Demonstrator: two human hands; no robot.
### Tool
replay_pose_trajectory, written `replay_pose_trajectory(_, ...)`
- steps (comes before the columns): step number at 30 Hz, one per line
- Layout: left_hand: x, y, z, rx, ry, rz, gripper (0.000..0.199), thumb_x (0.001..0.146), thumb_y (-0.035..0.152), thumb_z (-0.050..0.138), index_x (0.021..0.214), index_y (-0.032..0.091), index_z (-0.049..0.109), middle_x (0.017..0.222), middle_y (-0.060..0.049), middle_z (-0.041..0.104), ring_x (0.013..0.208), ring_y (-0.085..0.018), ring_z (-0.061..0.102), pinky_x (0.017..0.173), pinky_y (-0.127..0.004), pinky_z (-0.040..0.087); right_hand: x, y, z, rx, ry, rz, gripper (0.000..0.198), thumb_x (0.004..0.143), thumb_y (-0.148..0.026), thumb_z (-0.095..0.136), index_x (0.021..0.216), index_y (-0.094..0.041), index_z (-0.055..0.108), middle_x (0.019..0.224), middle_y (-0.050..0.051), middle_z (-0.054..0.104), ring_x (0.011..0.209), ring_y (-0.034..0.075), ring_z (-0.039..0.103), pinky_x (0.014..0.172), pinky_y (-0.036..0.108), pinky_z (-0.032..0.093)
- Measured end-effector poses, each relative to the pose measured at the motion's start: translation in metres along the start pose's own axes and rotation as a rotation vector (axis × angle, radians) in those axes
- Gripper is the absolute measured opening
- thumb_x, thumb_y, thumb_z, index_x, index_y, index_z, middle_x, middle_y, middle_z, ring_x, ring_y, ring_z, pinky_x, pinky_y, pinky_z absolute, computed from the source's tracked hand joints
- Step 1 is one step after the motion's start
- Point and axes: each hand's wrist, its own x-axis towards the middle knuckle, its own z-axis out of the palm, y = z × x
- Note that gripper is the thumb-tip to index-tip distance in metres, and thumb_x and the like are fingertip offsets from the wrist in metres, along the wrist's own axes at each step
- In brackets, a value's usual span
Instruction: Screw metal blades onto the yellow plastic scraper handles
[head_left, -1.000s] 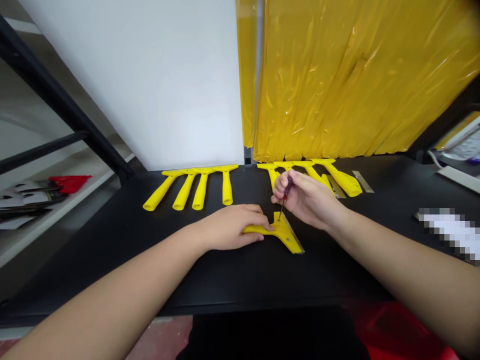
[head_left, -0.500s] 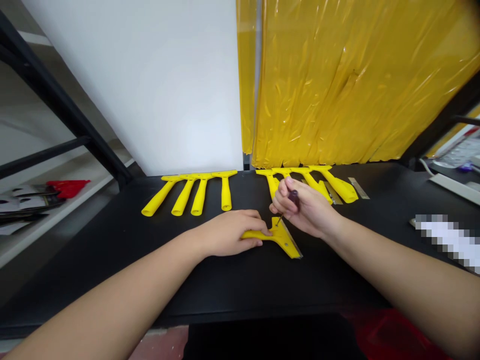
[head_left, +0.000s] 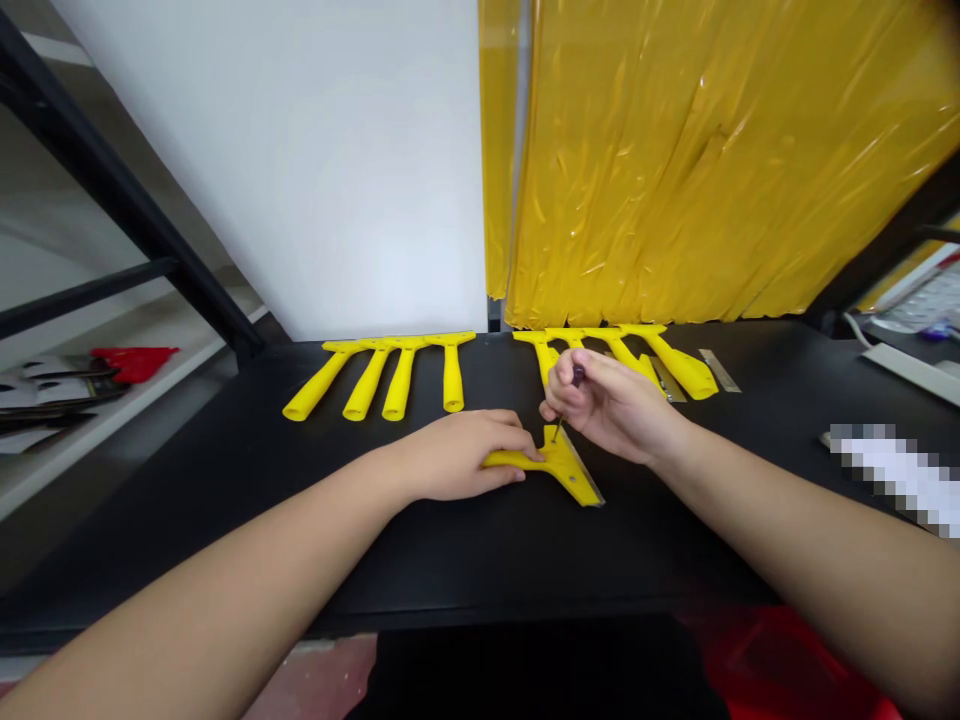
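Observation:
A yellow scraper (head_left: 564, 472) with a metal blade along its wide head lies on the black table. My left hand (head_left: 469, 455) is closed around its handle and holds it down. In my right hand (head_left: 600, 405) is a small screwdriver (head_left: 578, 375) with a dark handle, gripped in the fingers. Its thin shaft points down, and the tip is at the upper screw of the scraper head. A second screw shows lower on the head. Most of the scraper's handle is hidden under my left hand.
Several yellow scrapers (head_left: 406, 380) lie in a row at the back left, and more yellow scrapers (head_left: 686, 372) at the back right, partly behind my right hand. Beside these lies a loose metal blade (head_left: 720, 370). A white board (head_left: 337, 180) and yellow plastic sheeting (head_left: 712, 180) stand behind.
The screwdriver stands more upright than before, its tip still at the upper screw. My right hand has turned slightly. The left hand keeps its hold, and the whole view has shifted a little.

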Motion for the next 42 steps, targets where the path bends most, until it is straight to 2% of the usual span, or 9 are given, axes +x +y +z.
replay_pose_trajectory(4,-0.0005,0.0001,-0.0003,-0.003,-0.002,0.003,0.026,0.103,0.028,0.068,0.127,0.024,0.076,0.124,-0.007,0.070,0.115,-0.022,0.070,0.101,-0.032,0.054,-0.0033,0.0005,0.0032,0.056,-0.024,0.006,0.024,0.102,-0.047,0.069,0.095,-0.026,0.060,0.064,-0.007,0.035,0.058,0.013,0.032,0.072,0.030,0.046)
replay_pose_trajectory(9,-0.0013,-0.0013,0.0004,-0.006,0.015,0.008,0.026,0.102,0.027,0.068,0.127,0.025,0.075,0.122,-0.007,0.071,0.112,-0.021,0.071,0.100,-0.032,0.054,-0.0011,0.0015,0.0035,0.025,0.010,-0.052,0.028,0.099,-0.042,0.074,0.088,-0.023,0.057,0.084,-0.001,0.054,0.076,0.015,0.051,0.076,0.032,0.050)
replay_pose_trajectory(12,-0.0013,-0.0022,0.0009,-0.011,0.023,0.018,0.025,0.102,0.028,0.069,0.126,0.025,0.075,0.120,-0.007,0.071,0.111,-0.021,0.071,0.100,-0.032,0.054,0.0013,0.0006,0.0027,0.007,0.048,-0.066,0.031,0.098,-0.043,0.075,0.082,-0.021,0.060,0.086,0.001,0.053,0.080,0.017,0.054,0.078,0.034,0.052)
replay_pose_trajectory(15,-0.0008,-0.0019,0.0007,-0.012,0.024,0.015,0.025,0.102,0.028,0.069,0.126,0.025,0.075,0.119,-0.007,0.071,0.111,-0.021,0.071,0.100,-0.033,0.054,0.0015,-0.0005,0.0033,-0.016,0.035,-0.058,0.037,0.099,-0.047,0.073,0.076,-0.021,0.060,0.071,-0.002,0.044,0.068,0.015,0.044,0.076,0.035,0.051)
replay_pose_trajectory(20,-0.0001,-0.0005,-0.0003,-0.011,0.008,0.002,0.025,0.102,0.028,0.068,0.126,0.025,0.076,0.123,-0.007,0.070,0.114,-0.022,0.071,0.101,-0.033,0.054,-0.0015,-0.0012,0.0061,0.036,0.016,-0.039,0.028,0.099,-0.050,0.074,0.092,-0.026,0.061,0.063,-0.008,0.031,0.058,0.013,0.029,0.069,0.031,0.044)
replay_pose_trajectory(28,-0.0002,-0.0008,0.0003,-0.023,0.022,0.014,0.025,0.101,0.026,0.069,0.126,0.025,0.076,0.121,-0.007,0.071,0.114,-0.022,0.070,0.101,-0.033,0.054,0.0009,0.0012,0.0048,-0.022,0.079,-0.105,0.031,0.094,-0.044,0.080,0.082,-0.021,0.062,0.089,0.001,0.055,0.080,0.016,0.054,0.074,0.033,0.050)
replay_pose_trajectory(32,-0.0005,0.0000,0.0002,-0.023,0.018,0.001,0.026,0.101,0.026,0.069,0.126,0.025,0.076,0.123,-0.007,0.071,0.115,-0.022,0.070,0.102,-0.033,0.054,0.0001,0.0012,0.0032,-0.032,0.028,-0.052,0.036,0.100,-0.050,0.071,0.079,-0.022,0.064,0.065,-0.005,0.039,0.061,0.014,0.039,0.073,0.035,0.049)
replay_pose_trajectory(36,-0.0005,-0.0002,0.0001,-0.016,0.016,-0.002,0.025,0.102,0.028,0.068,0.126,0.025,0.075,0.123,-0.007,0.070,0.115,-0.022,0.071,0.102,-0.034,0.054,-0.0028,-0.0004,0.0046,0.018,0.008,-0.032,0.030,0.101,-0.051,0.072,0.089,-0.025,0.061,0.060,-0.008,0.029,0.056,0.013,0.028,0.069,0.031,0.044)
replay_pose_trajectory(42,-0.0006,-0.0010,0.0007,-0.008,0.020,0.014,0.025,0.101,0.027,0.069,0.126,0.025,0.075,0.122,-0.007,0.071,0.114,-0.022,0.071,0.102,-0.034,0.054,-0.0016,0.0018,0.0049,0.032,0.034,-0.085,0.029,0.096,-0.041,0.079,0.086,-0.023,0.059,0.086,-0.001,0.054,0.076,0.015,0.051,0.075,0.032,0.049)
